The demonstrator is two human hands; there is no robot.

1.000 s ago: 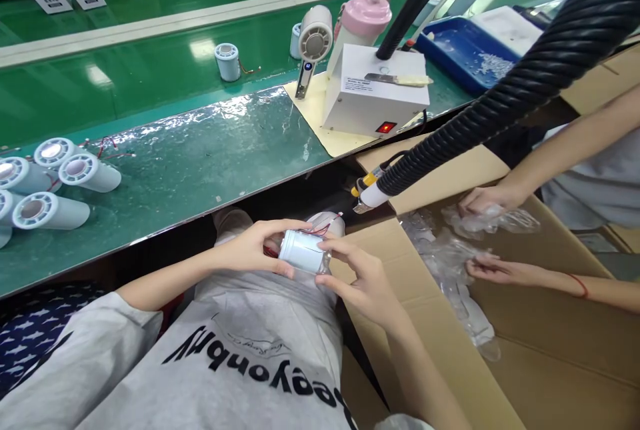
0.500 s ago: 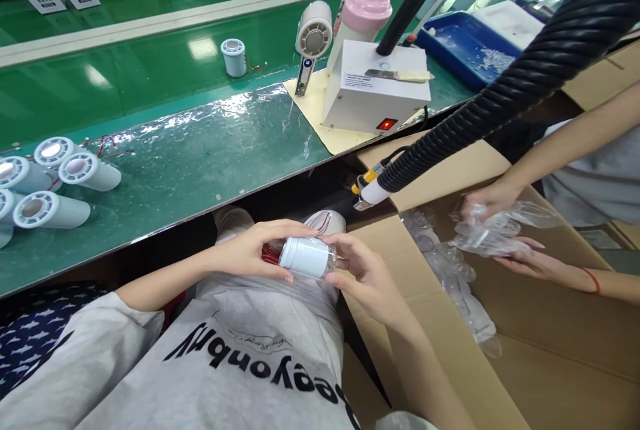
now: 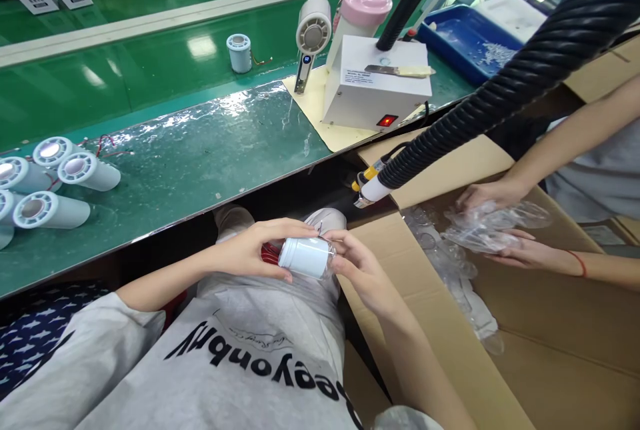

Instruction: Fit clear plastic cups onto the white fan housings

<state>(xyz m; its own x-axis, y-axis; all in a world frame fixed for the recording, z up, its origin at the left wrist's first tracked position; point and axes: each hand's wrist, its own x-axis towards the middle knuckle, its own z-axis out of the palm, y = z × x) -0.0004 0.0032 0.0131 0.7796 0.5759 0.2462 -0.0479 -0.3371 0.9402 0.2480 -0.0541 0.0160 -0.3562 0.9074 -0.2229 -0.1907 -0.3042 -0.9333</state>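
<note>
I hold a white cylinder (image 3: 306, 257) with red wires over my lap, below the bench edge. My left hand (image 3: 253, 250) wraps round its left end, fingers curled over the top and underneath. My right hand (image 3: 356, 267) pinches its right end, where a clear plastic cover sits. Both hands are closed on the cylinder.
Several white cylinders (image 3: 55, 180) lie at the bench's left. A white box with a red light (image 3: 376, 87), a small fan (image 3: 313, 33) and a black ribbed hose (image 3: 500, 93) stand to the right. Another person's hands (image 3: 505, 230) handle clear bags in a cardboard box (image 3: 550, 323).
My right hand has shifted its fingers along the cylinder's right end and the wires are tucked in. The other person's hands have gathered clear bags together.
</note>
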